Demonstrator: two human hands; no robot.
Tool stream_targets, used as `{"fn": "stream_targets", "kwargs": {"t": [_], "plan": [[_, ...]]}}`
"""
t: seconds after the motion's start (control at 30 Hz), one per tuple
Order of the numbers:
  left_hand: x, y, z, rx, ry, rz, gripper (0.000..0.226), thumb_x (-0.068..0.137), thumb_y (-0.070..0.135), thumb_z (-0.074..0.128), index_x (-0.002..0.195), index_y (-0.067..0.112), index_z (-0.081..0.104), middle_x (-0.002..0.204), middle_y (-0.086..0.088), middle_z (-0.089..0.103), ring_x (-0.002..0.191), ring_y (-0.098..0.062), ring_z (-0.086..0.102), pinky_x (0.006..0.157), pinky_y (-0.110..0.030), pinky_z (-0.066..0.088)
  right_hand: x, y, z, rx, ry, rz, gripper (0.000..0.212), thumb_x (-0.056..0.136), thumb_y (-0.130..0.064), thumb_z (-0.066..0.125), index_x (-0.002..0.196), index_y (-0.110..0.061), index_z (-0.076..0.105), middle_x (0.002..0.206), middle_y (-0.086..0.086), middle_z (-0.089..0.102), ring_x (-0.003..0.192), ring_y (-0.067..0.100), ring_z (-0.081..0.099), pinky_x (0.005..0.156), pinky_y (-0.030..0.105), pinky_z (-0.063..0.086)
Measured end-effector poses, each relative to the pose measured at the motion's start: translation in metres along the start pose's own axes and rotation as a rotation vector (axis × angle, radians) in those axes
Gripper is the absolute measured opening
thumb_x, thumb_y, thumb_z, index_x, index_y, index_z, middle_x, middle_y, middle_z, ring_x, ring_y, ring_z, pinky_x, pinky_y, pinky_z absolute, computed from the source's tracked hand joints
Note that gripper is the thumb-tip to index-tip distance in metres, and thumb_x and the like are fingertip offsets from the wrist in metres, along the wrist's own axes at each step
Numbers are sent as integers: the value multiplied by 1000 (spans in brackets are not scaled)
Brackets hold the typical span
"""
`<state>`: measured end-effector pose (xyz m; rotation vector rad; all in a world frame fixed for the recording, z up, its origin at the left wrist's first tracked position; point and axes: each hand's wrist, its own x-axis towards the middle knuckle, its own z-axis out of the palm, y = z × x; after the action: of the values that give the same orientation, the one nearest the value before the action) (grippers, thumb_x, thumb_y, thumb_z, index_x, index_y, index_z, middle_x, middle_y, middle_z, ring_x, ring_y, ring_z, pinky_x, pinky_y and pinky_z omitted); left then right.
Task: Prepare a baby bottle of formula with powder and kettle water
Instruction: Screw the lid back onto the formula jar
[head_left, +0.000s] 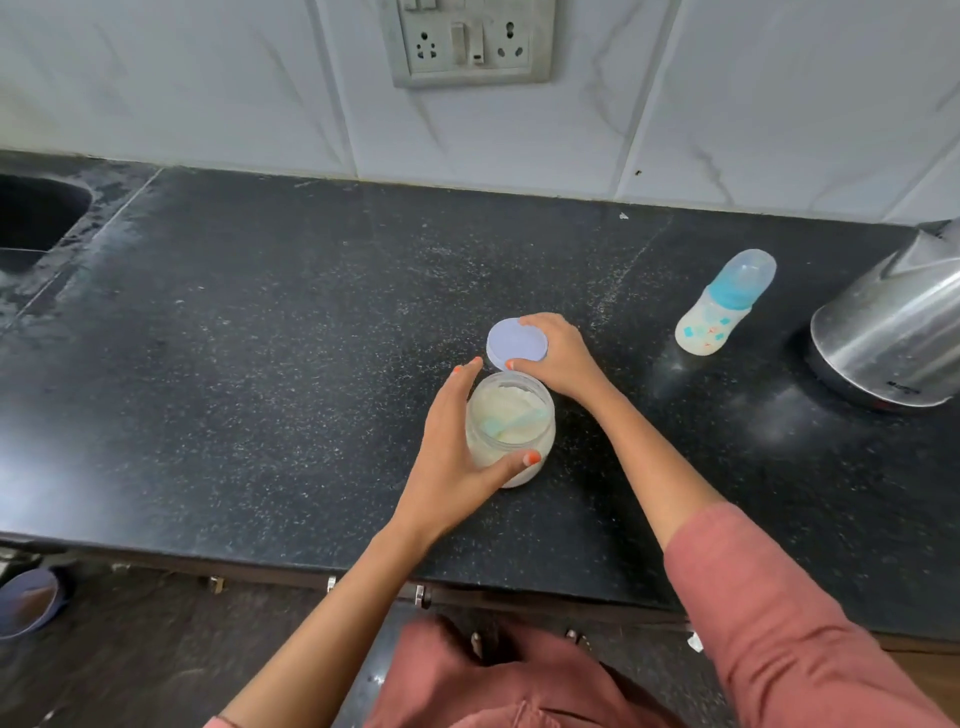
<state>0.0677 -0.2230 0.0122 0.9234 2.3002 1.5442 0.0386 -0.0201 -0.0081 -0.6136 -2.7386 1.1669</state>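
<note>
An open clear jar (511, 431) of white formula powder stands in the middle of the black counter (260, 338), with a pale blue scoop (511, 423) lying in the powder. My left hand (457, 457) grips the jar from its left side, thumb on the near wall. My right hand (558, 353) holds the jar's pale lilac lid (517, 344) just behind the jar, low over the counter. A baby bottle (724, 309) with a blue collar and a clear cap stands to the right, capped. A steel kettle (888, 332) sits at the far right edge.
A dark sink (36, 218) is set into the counter at the far left. A socket plate (470, 41) is on the tiled wall behind. Drawer handles (421, 595) run under the counter's front edge. A blue bowl (28, 603) lies low at the left.
</note>
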Motion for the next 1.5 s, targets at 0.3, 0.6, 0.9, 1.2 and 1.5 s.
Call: {"fn": "stream_targets", "kwargs": {"t": [0.3,0.6,0.9,1.2,1.5], "plan": [[2,-19,11,-195,-99,-80,110,48,57,80,133,44,12,148,9,27,137,-1,25,111,-14,20,23,-1,5,-240,-170,5,72,75,-34,72,137,-18,38,145,5,32,136,26,23,110,44,27],[4,-21,12,-171,-51,-25,94,55,45,79,134,19,36,134,20,40,125,5,39,102,-9,27,7,-33,-31,-80,-81,15,66,73,-35,74,131,-21,48,140,2,42,127,21,40,97,32,35],[1,-15,11,-203,-19,-67,81,52,47,77,122,42,35,127,18,45,115,12,44,88,-1,33,-79,-86,-67,-33,-167,-71,61,66,-38,78,122,-30,56,131,-10,53,118,8,48,100,31,40],[-1,-14,13,-233,9,-110,80,47,45,77,116,49,36,120,22,48,109,19,44,82,1,35,-109,-93,-40,-326,-208,-131,61,73,-34,68,129,-36,44,136,-17,39,125,9,36,85,31,36],[-2,-18,15,-231,19,-108,78,51,44,76,118,52,37,124,22,50,113,10,47,87,-6,39,-123,-99,-24,-542,-50,-37,68,74,-54,63,132,-27,37,131,-3,42,117,20,44,81,34,42]]}}
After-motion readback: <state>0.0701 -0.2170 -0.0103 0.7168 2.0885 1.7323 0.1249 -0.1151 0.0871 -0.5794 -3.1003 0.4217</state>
